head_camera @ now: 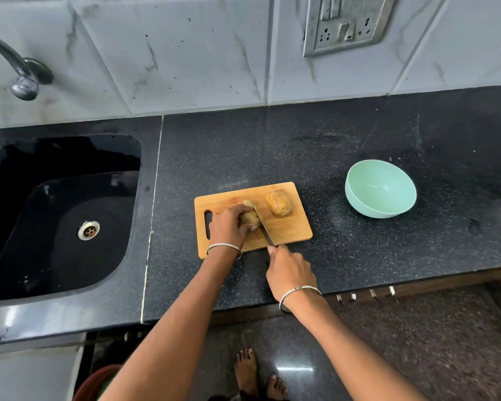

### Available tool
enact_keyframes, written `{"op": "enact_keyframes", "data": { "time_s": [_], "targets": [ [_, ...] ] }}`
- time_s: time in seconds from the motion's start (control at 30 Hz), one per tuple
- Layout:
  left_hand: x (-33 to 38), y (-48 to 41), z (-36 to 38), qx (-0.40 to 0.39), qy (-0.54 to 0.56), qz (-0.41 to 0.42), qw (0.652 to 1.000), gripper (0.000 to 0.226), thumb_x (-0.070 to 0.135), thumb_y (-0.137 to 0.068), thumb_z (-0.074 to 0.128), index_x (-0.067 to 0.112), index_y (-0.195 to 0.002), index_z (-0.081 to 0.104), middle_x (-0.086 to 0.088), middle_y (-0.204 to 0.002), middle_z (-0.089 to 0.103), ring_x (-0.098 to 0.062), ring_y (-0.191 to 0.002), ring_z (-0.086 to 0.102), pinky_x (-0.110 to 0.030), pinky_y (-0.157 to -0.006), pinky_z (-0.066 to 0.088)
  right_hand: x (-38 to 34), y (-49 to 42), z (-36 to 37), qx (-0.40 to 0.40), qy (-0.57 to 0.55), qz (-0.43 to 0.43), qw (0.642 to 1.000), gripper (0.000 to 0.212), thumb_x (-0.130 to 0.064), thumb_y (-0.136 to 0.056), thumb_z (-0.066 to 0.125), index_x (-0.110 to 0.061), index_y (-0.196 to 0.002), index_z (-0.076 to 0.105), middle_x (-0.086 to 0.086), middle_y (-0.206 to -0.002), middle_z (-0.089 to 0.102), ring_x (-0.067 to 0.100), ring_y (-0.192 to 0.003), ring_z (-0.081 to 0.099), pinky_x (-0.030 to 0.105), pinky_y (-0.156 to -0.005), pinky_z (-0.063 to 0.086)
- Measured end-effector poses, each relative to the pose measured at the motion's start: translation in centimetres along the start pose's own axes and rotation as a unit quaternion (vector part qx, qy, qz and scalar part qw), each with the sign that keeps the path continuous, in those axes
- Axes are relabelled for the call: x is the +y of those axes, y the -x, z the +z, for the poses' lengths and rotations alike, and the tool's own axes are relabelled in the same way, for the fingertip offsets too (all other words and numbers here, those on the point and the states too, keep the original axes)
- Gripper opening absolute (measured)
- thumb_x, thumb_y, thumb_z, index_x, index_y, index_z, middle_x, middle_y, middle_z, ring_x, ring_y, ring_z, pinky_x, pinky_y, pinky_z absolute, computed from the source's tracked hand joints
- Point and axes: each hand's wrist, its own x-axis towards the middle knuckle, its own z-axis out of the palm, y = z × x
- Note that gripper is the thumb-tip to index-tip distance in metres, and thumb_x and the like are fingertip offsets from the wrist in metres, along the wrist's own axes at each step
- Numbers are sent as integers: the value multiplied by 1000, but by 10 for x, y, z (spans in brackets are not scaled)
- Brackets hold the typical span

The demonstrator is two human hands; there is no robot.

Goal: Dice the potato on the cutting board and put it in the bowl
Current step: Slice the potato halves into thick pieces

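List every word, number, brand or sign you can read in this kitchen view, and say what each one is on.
None can be read.
The switch panel on the wall shows sockets and switches but no legible marking.
The bowl, the cutting board and the knife carry no print that shows.

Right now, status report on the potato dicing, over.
Left grip holds potato piece on cutting board. Right grip holds knife, blade against it. Second piece uncut; bowl empty, nothing blocking.
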Motion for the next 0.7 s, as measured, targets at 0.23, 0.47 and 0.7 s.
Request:
{"op": "enact_keyframes", "data": {
  "time_s": [0.23,0.47,0.7],
  "targets": [
    [-2,-1,-1,-4,3,11,1000,44,28,-74,82,29,-115,67,7,-99,71,-18,-91,64,-37,-87,48,-7,2,-9,29,-25,1,999,43,-42,-106,24,-12,-113,54,16,-111,63,40,-103,60,40,-71,40],
    [-11,1,5,11,52,9,999,41,25,-71,84,29,-107,66,7,-92,72,-18,-89,68,-42,-82,55,-15,-5,-4,24,-27,-6,999,42,-41,-106,25,-10,-111,53,17,-113,63,41,-104,59,38,-70,38],
    [-14,-2,8,19,17,33,999,34,23,-78,76,29,-110,66,9,-97,73,-20,-89,68,-39,-83,51,-32,-27,1,24,-15,-9,1000,37,-38,-106,30,-12,-116,54,15,-115,63,39,-107,59,40,-72,40]
  ]
}}
